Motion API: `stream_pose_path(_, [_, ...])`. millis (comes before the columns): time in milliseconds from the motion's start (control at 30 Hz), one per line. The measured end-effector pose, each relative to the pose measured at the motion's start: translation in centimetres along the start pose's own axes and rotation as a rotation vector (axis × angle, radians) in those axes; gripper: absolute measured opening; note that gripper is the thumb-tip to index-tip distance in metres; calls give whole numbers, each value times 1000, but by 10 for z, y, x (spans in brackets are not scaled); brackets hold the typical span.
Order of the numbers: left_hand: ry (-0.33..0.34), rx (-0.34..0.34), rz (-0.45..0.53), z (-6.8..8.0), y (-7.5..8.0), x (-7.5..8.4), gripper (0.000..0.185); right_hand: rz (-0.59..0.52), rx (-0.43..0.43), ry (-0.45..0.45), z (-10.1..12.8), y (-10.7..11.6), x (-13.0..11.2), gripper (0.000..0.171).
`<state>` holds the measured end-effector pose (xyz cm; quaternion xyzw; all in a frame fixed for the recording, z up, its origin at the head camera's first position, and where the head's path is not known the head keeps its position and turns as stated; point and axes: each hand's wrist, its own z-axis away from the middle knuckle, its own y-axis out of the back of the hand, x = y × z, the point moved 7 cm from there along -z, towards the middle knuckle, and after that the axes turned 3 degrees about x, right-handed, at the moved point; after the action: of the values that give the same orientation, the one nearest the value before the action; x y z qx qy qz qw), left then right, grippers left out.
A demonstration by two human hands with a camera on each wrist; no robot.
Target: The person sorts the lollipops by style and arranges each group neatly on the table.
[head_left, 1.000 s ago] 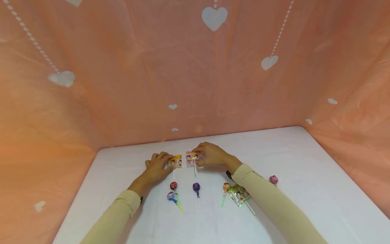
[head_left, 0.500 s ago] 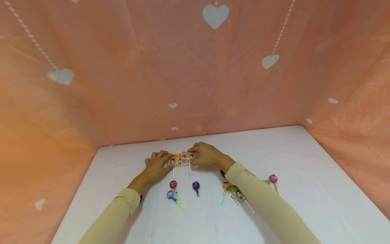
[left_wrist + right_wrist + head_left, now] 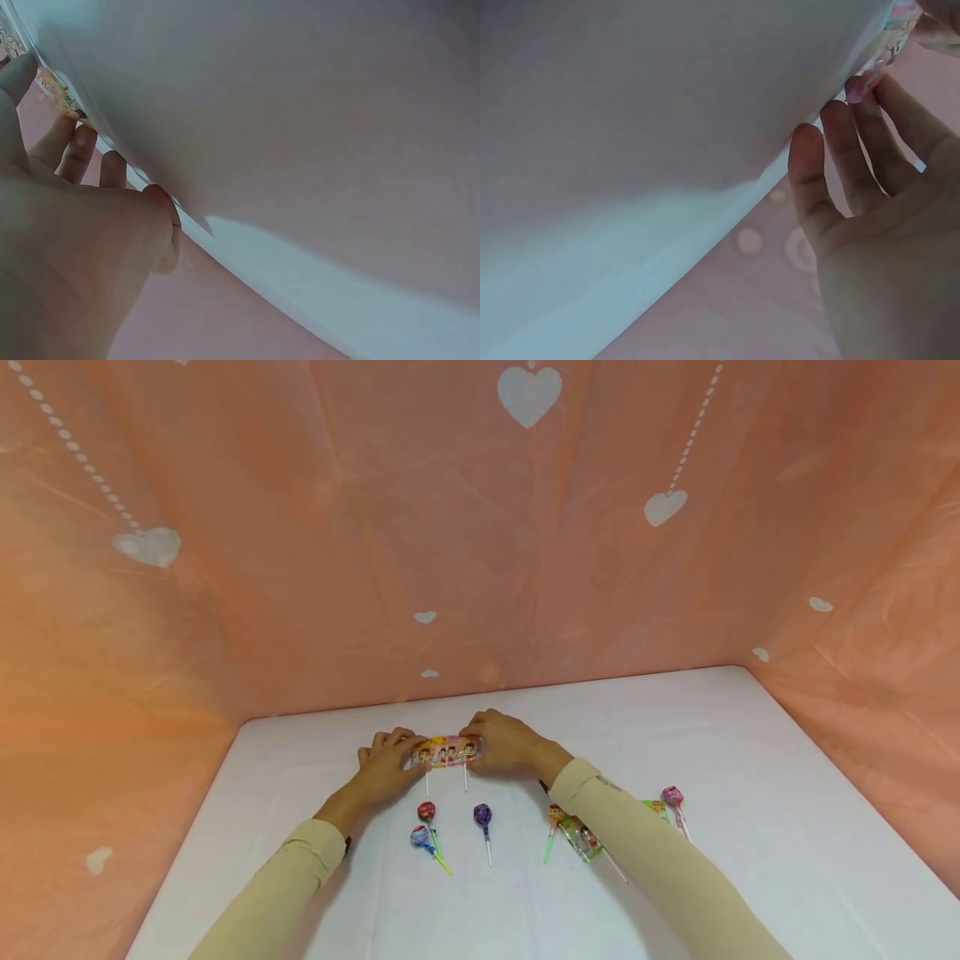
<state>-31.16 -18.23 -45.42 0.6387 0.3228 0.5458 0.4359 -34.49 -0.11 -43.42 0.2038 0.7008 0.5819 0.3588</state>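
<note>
Near the far side of the table, my left hand pinches a lollipop in a flat yellow wrapper, its white stick toward me. Beside it, my right hand pinches a similar lollipop in a pink wrapper. The two wrappers meet edge to edge, or slightly overlap; I cannot tell which. In the left wrist view, thumb and index finger sit at the yellow wrapper, other fingers loosely bent. The right wrist view shows the pink wrapper at the fingertips.
Closer to me lie round-headed lollipops: red, blue, purple and orange. A green-wrapped lollipop is partly under the right sleeve; a pink one lies right of it. Pink cloth encloses the white table.
My right hand has moved left with the pink-wrapped lollipop, closing the gap to the yellow-wrapped one. My left hand has stayed in place on its lollipop.
</note>
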Motion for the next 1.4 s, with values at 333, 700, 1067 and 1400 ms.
stream_pose_path(333, [-1,-9,0,2,1,0,53,-12,-12,-10,1,-4,2,61])
stream_pose_path(700, [-9,-4,10,2,2,0,53,-29,-8,-15,2,-4,0,61])
stream_pose_path(1067, [-14,-9,22,2,2,0,53,-37,5,-9,4,1,4,69])
stream_pose_path(1400, [-21,-20,28,-2,1,1,55,6,13,40,29,15,24,56])
